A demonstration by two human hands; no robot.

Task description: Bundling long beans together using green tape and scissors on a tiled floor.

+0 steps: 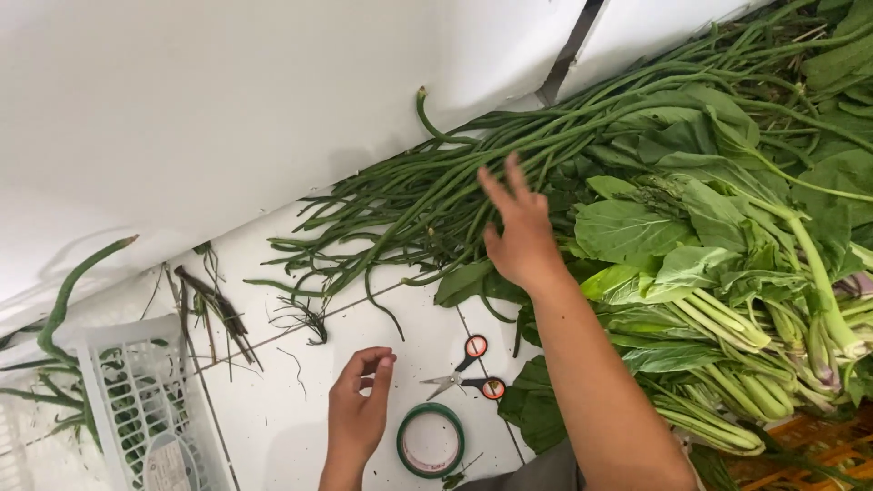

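A white plastic basket [150, 409] sits far left of the long beans [473, 173] on the white tiled worktop [273, 400]. Your left hand [359, 409] hovers below the beans, fingers loosely curled, holding nothing. A green tape roll [430, 441] and small scissors [468, 373] lie beside it. Your right hand [520, 232] spreads open, fingertips touching the beans. Leafy greens [718, 264] lie right of them.
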